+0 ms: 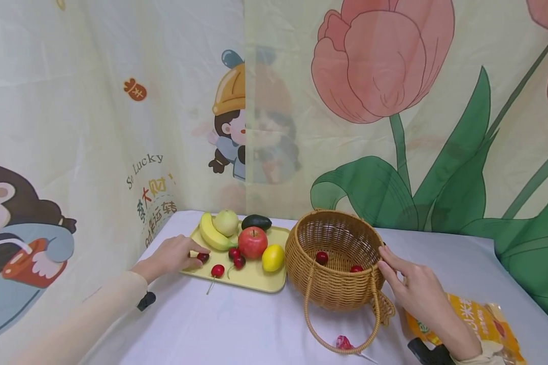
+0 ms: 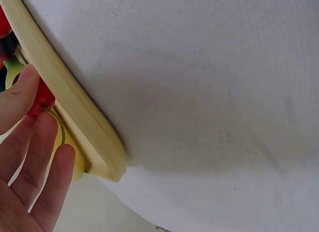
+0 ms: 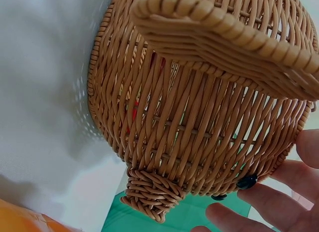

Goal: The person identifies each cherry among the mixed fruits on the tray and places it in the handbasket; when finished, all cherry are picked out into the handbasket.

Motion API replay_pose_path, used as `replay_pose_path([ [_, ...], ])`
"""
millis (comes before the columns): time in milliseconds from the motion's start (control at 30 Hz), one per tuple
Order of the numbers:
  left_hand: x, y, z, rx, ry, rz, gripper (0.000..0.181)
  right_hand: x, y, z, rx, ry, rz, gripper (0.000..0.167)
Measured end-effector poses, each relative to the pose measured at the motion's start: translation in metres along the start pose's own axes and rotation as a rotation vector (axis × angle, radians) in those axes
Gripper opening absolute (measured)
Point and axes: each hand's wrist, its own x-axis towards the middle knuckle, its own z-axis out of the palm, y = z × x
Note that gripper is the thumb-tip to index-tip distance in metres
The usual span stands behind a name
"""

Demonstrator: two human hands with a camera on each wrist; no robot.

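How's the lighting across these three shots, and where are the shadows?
Head view: bright and fairly even; left wrist view: dimmer, with a broad, soft-edged shadow on the tablecloth beside the tray; right wrist view: soft shadow beside the basket, dotted with small bright specks near its woven side.

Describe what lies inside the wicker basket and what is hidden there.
Two red cherries show inside the wicker basket. Its near wall covers part of the interior, so anything lying there cannot be seen.
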Motion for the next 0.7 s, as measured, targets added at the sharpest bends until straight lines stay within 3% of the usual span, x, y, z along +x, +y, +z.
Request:
replay_pose_path([
  [133, 0.001, 0.000, -0.010, -0.007, 0.010, 0.011, 0.033, 0.000, 0.000, 0.000, -0.007, 0.000, 0.004, 0.047],
  [367, 0.011, 0.002, -0.040, -0.015, 0.023, 0.045, 0.034, -0.001, 0.000, 0.000, 0.005, 0.035, -0.030, 0.045],
  [567, 0.031, 0.014, -0.078, 0.015, 0.049, 0.070, 0.035, -0.001, 0.000, 0.001, 0.009, 0.043, -0.044, 0.045],
  [700, 0.052, 0.029, -0.102, 0.011, 0.054, 0.093, 0.036, 0.000, 0.000, 0.001, 0.010, 0.046, -0.047, 0.044],
])
